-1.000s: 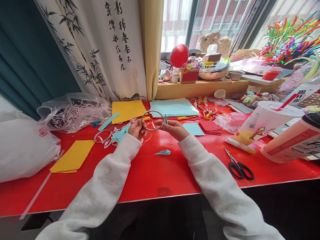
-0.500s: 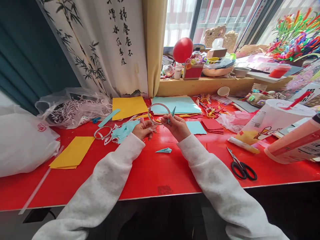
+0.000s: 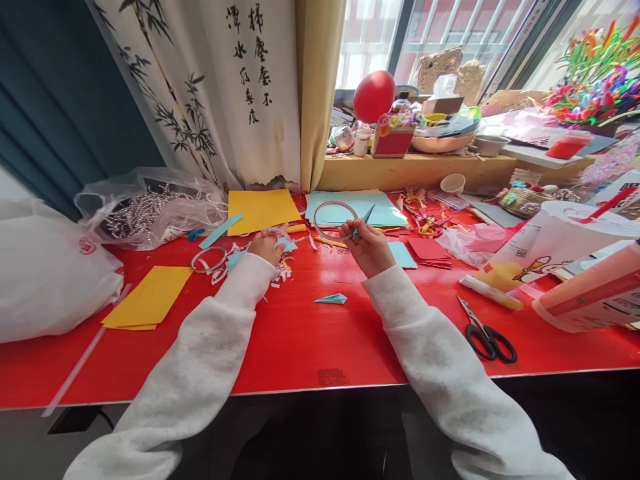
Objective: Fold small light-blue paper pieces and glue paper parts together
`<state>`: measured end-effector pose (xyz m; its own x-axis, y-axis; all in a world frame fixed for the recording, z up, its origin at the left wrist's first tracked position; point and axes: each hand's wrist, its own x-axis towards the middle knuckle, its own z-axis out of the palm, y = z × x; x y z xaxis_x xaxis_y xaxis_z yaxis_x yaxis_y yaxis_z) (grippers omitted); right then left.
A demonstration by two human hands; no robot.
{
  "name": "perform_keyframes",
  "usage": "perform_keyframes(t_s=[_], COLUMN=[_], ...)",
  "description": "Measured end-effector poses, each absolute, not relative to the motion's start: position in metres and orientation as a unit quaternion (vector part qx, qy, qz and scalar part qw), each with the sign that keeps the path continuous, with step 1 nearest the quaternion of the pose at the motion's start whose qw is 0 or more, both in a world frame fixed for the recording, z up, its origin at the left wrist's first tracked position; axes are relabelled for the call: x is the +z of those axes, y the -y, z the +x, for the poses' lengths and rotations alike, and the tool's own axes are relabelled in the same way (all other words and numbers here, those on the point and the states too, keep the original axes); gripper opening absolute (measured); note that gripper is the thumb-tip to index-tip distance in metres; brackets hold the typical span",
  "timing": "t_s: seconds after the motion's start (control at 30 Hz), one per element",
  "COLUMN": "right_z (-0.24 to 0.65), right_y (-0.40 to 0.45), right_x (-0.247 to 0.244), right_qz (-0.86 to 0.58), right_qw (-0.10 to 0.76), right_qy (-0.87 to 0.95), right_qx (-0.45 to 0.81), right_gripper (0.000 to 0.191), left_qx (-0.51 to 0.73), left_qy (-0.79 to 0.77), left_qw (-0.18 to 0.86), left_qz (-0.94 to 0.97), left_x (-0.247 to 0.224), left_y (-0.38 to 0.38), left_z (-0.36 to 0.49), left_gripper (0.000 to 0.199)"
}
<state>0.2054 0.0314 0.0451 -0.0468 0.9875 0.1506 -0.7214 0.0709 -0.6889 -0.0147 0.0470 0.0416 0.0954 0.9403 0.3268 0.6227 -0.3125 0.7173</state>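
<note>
My right hand point(image 3: 371, 248) is closed on a thin, clear ring like a narrow roll of tape point(image 3: 318, 230) and a pointed, folded piece of blue paper point(image 3: 369, 214), pinched together above the table. At the left, my left hand point(image 3: 266, 248) reaches over a heap of blue and white paper scraps point(image 3: 233, 259). Its fingers look stretched out, though the back of the hand partly hides them, and something pink shows around a finger. Between the hands lies another folded blue paper piece point(image 3: 331, 299). Left of the scraps rests a second thin ring point(image 3: 209, 260).
Black-handled scissors point(image 3: 487, 337) and a glue stick point(image 3: 490, 292) lie at right, near the drink cups point(image 3: 533, 243). Yellow paper point(image 3: 147, 298), blue sheets point(image 3: 357, 207) and red paper squares point(image 3: 430, 253) lie around. Plastic bags point(image 3: 53, 273) stand at far left.
My left hand has moved left, away from my right hand, onto the scraps. White bits now show beside it. My right hand still holds the ring and folded paper, slightly further right.
</note>
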Motion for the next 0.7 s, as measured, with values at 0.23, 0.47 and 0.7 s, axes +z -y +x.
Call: perform_keyframes(t_s=[0.23,0.47,0.7], right_z=[0.2,0.203,0.208], right_y=[-0.028,-0.028,-0.037], right_x=[0.041,0.044,0.035], right_qz=[-0.237,-0.316,-0.383], right_qw=[0.593,0.489,0.491], right_qy=[0.346,0.402,0.455], right_qx=[0.687,0.707,0.636], right_gripper=[0.007,0.013,0.029], left_qx=[0.371,0.367,0.414], left_qy=[-0.447,-0.429,-0.472], left_qw=[0.104,0.101,0.104], left_qz=[0.808,0.819,0.771], left_x=[0.054,0.046,0.034], left_y=[-0.031,-0.022,-0.024], left_z=[-0.006,-0.002,0.004], left_gripper=[0.026,0.015,0.023])
